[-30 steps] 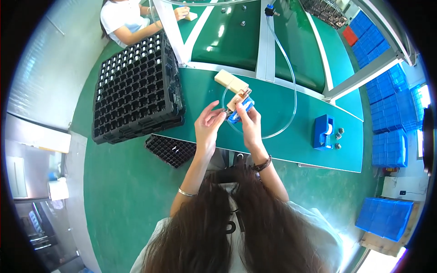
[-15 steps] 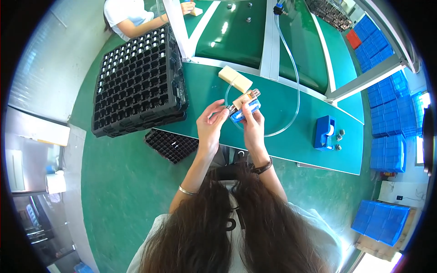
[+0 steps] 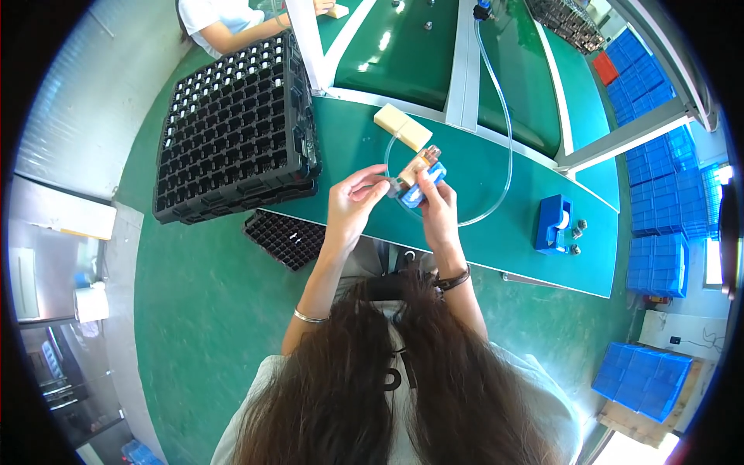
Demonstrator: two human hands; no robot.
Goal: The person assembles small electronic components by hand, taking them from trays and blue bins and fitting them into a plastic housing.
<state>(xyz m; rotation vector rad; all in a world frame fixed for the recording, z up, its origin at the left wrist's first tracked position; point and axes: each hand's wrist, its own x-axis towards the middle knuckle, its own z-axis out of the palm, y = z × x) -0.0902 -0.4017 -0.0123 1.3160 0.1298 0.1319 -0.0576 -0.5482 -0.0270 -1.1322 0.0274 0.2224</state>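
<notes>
So your right hand [image 3: 440,213] has that blue-and-tan fixture [image 3: 413,172] pinched, thumb across it, with most of it poking out past the fingertips above the green table [image 3: 465,174]. Your left hand [image 3: 349,208] has its fingers curled by the left end, honestly can't tell if they're gripping. Pale yellow block [image 3: 402,127] sits just beyond.
</notes>
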